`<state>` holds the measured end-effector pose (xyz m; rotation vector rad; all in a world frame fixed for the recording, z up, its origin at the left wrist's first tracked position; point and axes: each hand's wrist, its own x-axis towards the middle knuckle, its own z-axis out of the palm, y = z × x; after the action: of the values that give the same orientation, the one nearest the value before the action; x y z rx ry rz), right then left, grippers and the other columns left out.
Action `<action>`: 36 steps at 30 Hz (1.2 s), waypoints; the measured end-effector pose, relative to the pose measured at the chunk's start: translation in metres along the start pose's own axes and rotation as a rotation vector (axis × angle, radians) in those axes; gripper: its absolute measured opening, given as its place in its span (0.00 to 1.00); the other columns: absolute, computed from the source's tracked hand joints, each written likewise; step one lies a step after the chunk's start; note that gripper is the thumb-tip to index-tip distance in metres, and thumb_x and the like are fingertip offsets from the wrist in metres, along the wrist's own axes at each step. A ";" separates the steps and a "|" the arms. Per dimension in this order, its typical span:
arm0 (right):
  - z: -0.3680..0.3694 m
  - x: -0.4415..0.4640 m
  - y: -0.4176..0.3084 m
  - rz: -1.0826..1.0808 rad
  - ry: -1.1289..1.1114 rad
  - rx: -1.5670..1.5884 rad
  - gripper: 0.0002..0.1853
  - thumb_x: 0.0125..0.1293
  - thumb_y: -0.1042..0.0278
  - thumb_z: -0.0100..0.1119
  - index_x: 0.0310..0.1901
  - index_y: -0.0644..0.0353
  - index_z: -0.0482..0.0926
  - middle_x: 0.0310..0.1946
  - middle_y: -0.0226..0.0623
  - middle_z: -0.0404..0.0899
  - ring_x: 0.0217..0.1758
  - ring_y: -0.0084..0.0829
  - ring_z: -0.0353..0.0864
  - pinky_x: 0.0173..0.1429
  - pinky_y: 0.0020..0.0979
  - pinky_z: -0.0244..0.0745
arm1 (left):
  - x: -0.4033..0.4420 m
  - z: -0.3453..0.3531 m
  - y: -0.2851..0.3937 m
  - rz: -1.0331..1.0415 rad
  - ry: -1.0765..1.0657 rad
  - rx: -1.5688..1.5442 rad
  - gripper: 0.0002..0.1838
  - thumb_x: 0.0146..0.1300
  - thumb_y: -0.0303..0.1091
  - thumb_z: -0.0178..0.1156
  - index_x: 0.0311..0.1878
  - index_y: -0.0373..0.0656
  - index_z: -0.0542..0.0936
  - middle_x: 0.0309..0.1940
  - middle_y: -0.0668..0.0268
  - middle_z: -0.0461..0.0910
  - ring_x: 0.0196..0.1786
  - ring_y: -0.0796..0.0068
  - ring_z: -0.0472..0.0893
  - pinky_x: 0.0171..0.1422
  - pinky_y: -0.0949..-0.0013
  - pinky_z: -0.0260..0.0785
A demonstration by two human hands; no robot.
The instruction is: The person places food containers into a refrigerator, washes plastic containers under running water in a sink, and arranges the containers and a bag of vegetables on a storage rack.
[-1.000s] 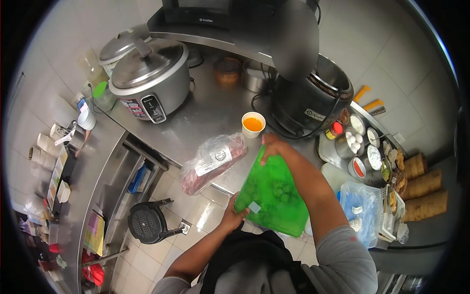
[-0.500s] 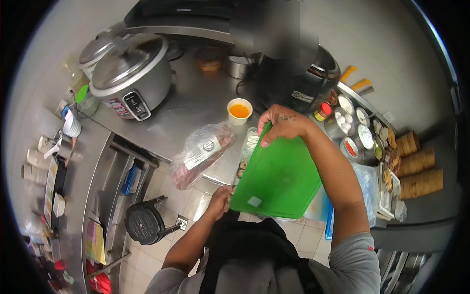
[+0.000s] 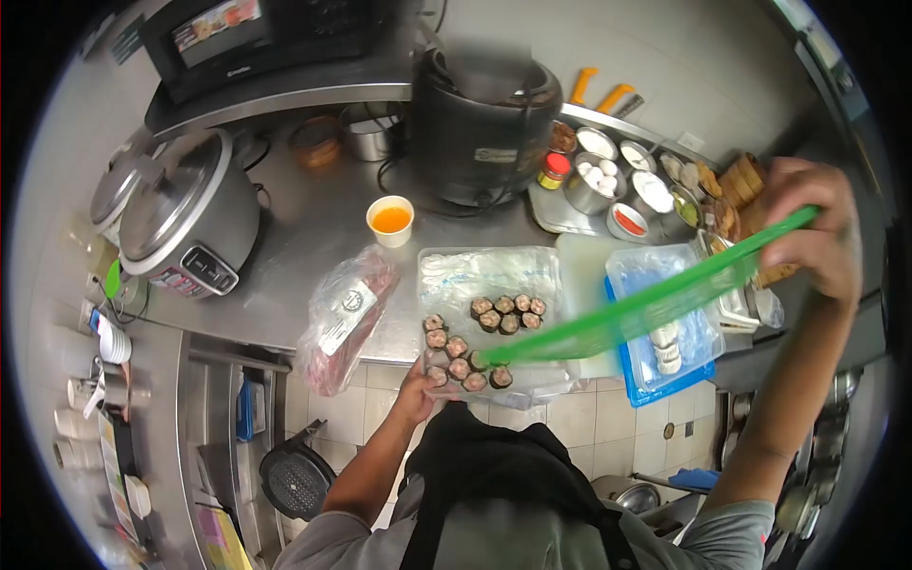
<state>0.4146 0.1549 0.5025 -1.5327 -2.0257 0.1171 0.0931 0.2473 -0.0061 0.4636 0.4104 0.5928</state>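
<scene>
My right hand (image 3: 819, 228) grips one edge of a flat green plastic lid (image 3: 655, 290), holding it up and tilted at the right. The lid's far end hangs over a clear plastic container (image 3: 484, 266) at the counter's front edge. Inside the container sit several round, dark-wrapped dumplings (image 3: 456, 347) with pinkish filling, in two groups. My left hand (image 3: 415, 394) is closed on the container's front left corner. Left of the container lies a plastic bag of raw meat (image 3: 350, 323) with a white label. Behind them stands a cup of orange liquid (image 3: 390, 220).
To the right, a clear container with white pieces (image 3: 668, 347) rests on a blue tray (image 3: 632, 380). Bowls of ingredients (image 3: 627, 220) line the back right. A black pot-like cooker (image 3: 484, 142) and a grey rice cooker (image 3: 185, 214) stand behind. A black stool (image 3: 296, 475) is below left.
The green lid has swung up and right with my right hand, uncovering the container and dumplings. My left hand stays at the container's corner. The view has shifted right.
</scene>
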 end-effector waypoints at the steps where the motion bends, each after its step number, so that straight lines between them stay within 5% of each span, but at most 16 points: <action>1: -0.024 -0.025 -0.003 0.111 0.116 -0.138 0.16 0.43 0.59 0.74 0.30 0.62 0.82 0.22 0.31 0.77 0.26 0.23 0.73 0.30 0.26 0.64 | -0.001 0.005 0.002 0.019 -0.004 -0.078 0.42 0.46 0.28 0.54 0.71 0.41 0.59 0.60 0.53 0.72 0.58 0.52 0.78 0.49 0.45 0.80; 2: -0.044 -0.053 -0.005 0.221 0.234 -0.275 0.18 0.46 0.57 0.73 0.33 0.62 0.81 0.23 0.29 0.76 0.27 0.22 0.73 0.32 0.25 0.64 | -0.003 0.006 0.002 0.006 0.007 -0.097 0.44 0.45 0.32 0.56 0.71 0.44 0.59 0.61 0.52 0.71 0.58 0.46 0.77 0.44 0.38 0.80; 5: -0.066 -0.128 -0.012 0.397 0.526 -0.512 0.20 0.55 0.54 0.70 0.39 0.63 0.80 0.26 0.26 0.76 0.28 0.19 0.72 0.34 0.21 0.64 | -0.015 0.016 0.005 0.059 -0.048 -0.140 0.43 0.47 0.31 0.57 0.71 0.42 0.57 0.59 0.53 0.71 0.56 0.50 0.77 0.41 0.44 0.82; 7: -0.059 -0.172 -0.008 0.686 0.824 -0.362 0.19 0.62 0.52 0.67 0.40 0.63 0.80 0.27 0.24 0.76 0.28 0.16 0.71 0.34 0.18 0.63 | -0.026 0.018 0.008 0.113 -0.072 -0.079 0.43 0.46 0.32 0.57 0.71 0.44 0.59 0.59 0.53 0.72 0.54 0.48 0.78 0.41 0.43 0.82; 15: 0.099 -0.277 0.032 0.814 1.211 -0.041 0.17 0.68 0.49 0.61 0.38 0.58 0.78 0.29 0.27 0.79 0.30 0.18 0.75 0.29 0.22 0.68 | -0.113 0.086 0.075 0.316 -0.030 0.030 0.44 0.45 0.38 0.58 0.71 0.44 0.60 0.57 0.54 0.74 0.54 0.43 0.79 0.39 0.41 0.82; 24: 0.408 -0.302 0.060 1.062 1.483 1.231 0.14 0.72 0.58 0.55 0.51 0.57 0.71 0.43 0.34 0.79 0.40 0.28 0.79 0.41 0.32 0.76 | -0.112 0.070 0.055 0.229 -0.085 0.087 0.37 0.49 0.34 0.56 0.68 0.44 0.64 0.58 0.54 0.73 0.54 0.43 0.78 0.39 0.38 0.82; 28: 0.440 -0.302 0.069 1.121 1.357 1.447 0.13 0.72 0.62 0.52 0.55 0.54 0.69 0.46 0.34 0.78 0.44 0.30 0.78 0.44 0.34 0.75 | -0.077 0.022 0.023 0.068 -0.111 0.055 0.34 0.51 0.35 0.52 0.66 0.42 0.66 0.56 0.55 0.75 0.50 0.50 0.80 0.39 0.42 0.82; 33: 0.441 -0.301 0.091 1.257 0.813 1.282 0.16 0.71 0.62 0.49 0.58 0.52 0.71 0.46 0.30 0.79 0.47 0.26 0.77 0.48 0.33 0.73 | -0.045 0.001 0.023 -0.076 0.012 0.092 0.34 0.52 0.35 0.53 0.66 0.41 0.66 0.56 0.56 0.75 0.47 0.59 0.81 0.36 0.50 0.81; 35: 0.436 -0.298 0.098 1.343 0.725 1.159 0.16 0.69 0.62 0.50 0.57 0.52 0.75 0.45 0.29 0.80 0.46 0.24 0.77 0.47 0.31 0.72 | -0.024 -0.005 0.042 -0.293 0.272 0.744 0.33 0.53 0.35 0.54 0.66 0.41 0.66 0.54 0.58 0.75 0.46 0.63 0.79 0.32 0.56 0.78; 36: 0.430 -0.295 0.100 1.335 0.617 1.081 0.16 0.69 0.62 0.51 0.55 0.52 0.77 0.43 0.29 0.81 0.45 0.23 0.77 0.47 0.30 0.72 | -0.014 -0.020 0.047 -0.274 0.292 0.781 0.30 0.54 0.37 0.55 0.63 0.40 0.70 0.53 0.60 0.75 0.46 0.66 0.78 0.30 0.61 0.75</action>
<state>0.3327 0.0394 -0.0096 -1.5274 -0.0752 0.9169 0.0524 0.2798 0.0053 1.0503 0.9775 0.2101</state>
